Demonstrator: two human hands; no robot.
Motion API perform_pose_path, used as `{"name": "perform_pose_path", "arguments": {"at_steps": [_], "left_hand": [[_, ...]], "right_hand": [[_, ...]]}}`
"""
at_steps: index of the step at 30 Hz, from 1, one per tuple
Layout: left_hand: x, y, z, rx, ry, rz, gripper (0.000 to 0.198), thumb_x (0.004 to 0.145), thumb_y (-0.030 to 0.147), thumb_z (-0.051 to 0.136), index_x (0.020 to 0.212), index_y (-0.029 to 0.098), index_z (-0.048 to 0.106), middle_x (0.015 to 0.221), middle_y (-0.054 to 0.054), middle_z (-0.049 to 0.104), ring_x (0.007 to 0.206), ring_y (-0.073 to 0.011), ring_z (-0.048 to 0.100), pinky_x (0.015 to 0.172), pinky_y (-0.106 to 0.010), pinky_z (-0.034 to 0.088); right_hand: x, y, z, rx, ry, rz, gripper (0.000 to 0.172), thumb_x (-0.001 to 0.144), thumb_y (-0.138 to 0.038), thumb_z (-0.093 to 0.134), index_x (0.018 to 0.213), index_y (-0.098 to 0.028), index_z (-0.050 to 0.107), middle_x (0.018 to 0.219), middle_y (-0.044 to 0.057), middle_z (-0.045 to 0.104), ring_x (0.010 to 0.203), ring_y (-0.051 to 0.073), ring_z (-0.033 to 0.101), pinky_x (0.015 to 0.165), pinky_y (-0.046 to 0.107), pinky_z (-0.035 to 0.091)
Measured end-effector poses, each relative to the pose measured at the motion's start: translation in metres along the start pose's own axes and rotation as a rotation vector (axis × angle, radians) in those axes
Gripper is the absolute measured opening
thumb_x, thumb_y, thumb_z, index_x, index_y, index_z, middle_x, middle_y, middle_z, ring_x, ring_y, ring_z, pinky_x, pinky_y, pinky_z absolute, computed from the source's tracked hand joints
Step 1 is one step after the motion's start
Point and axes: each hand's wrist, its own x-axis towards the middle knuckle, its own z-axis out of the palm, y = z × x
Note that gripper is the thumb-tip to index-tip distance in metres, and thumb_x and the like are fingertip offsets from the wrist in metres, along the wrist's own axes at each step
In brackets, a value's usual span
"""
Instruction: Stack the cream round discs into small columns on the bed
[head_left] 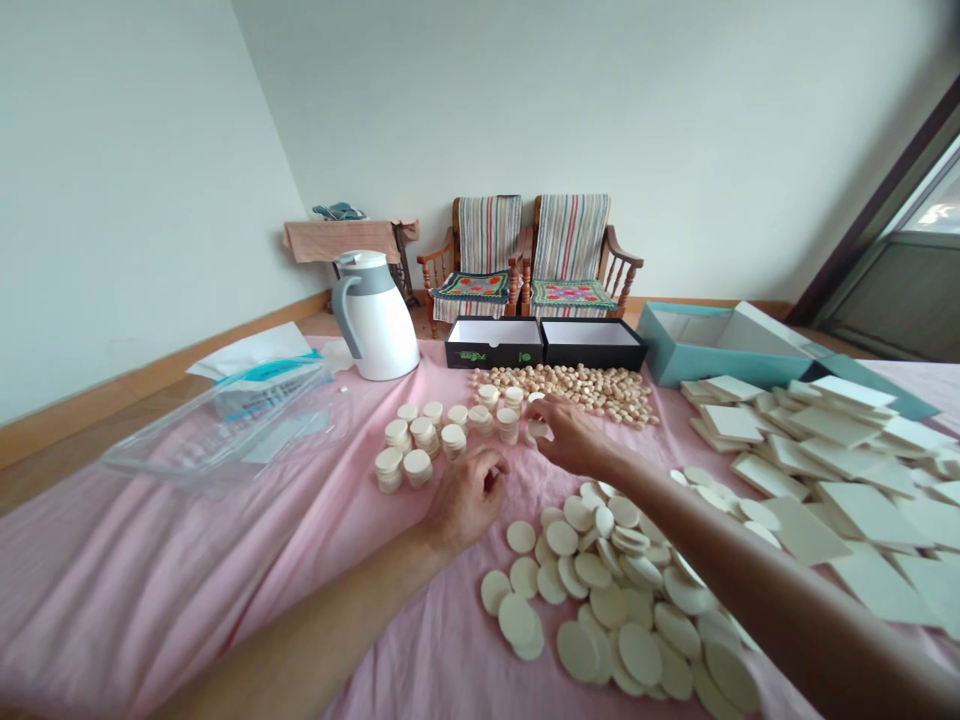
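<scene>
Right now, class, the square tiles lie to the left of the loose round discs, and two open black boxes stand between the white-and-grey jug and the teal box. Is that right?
Not quite: the head view shows the square tiles to the right of the loose round discs. The rest holds.

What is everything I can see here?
Cloth: one, pink, foreground
Jug: one, white and grey, left
Tray: one, clear, left
Packaging: some, blue and white, by the tray
Small boxes: two, black, before the chairs
Large box: one, teal, right
Beads: many, tan, before small boxes
Disc stacks: over ten, cream, near hands
Loose discs: many, cream, front
Tiles: many, cream, right
Chairs: two, brown, by the wall
Side table: one, pinkish cover, behind jug
Unclear item: one, bluish, on side table
Walls: two, pale, behind
Door: one, grey, right edge
Left hand: one, beside the stacks
Right hand: one, at a stack by the beads
</scene>
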Motion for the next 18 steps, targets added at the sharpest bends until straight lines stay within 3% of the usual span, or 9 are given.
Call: {"name": "perform_pose_path", "arguments": {"at_steps": [4,8,11,14,18], "left_hand": [[0.000,0.000,0.000,0.001,-0.012,-0.005,0.019,0.072,0.005,0.047,0.080,0.017,0.060,0.080,-0.003,0.061,0.073,-0.0143,0.057,0.066,-0.025,0.044],[0.000,0.001,-0.001,-0.001,-0.014,-0.005,0.016,0.074,0.006,0.048,0.079,0.016,0.060,0.080,-0.003,0.061,0.075,-0.0148,0.057,0.066,-0.025,0.044],[0.001,0.001,0.000,0.015,-0.021,-0.014,0.015,0.075,0.008,0.048,0.079,0.017,0.060,0.080,-0.003,0.060,0.072,-0.0144,0.057,0.064,-0.025,0.044],[0.000,0.000,0.001,0.032,-0.023,-0.020,0.015,0.075,0.008,0.049,0.080,0.017,0.060,0.079,-0.002,0.060,0.070,-0.0136,0.056,0.065,-0.025,0.044],[0.000,-0.002,0.003,0.039,-0.010,-0.009,0.016,0.074,0.007,0.049,0.080,0.017,0.061,0.080,-0.002,0.061,0.070,-0.0134,0.057,0.065,-0.025,0.044]], "right_hand": [[0.001,0.003,0.005,0.027,0.005,0.004,0.029,0.070,-0.012,0.053,0.098,-0.014,0.059,0.092,0.009,0.061,0.086,0.018,0.055,0.075,0.027,0.040],[-0.014,0.009,-0.017,0.066,0.078,0.039,0.025,0.072,-0.010,0.050,0.093,-0.015,0.062,0.088,0.006,0.064,0.080,0.016,0.057,0.071,0.024,0.041],[-0.033,0.017,-0.043,0.022,-0.123,0.131,0.018,0.069,-0.010,0.052,0.081,-0.017,0.064,0.077,0.004,0.066,0.070,0.015,0.059,0.064,0.024,0.041],[-0.053,0.025,-0.060,-0.043,-0.360,0.144,0.020,0.065,-0.011,0.058,0.083,-0.017,0.065,0.081,0.005,0.068,0.072,0.017,0.060,0.064,0.025,0.042],[-0.069,0.027,-0.059,-0.059,-0.423,0.146,0.031,0.065,-0.009,0.056,0.092,-0.018,0.065,0.087,0.005,0.067,0.080,0.018,0.059,0.067,0.026,0.041]]}}
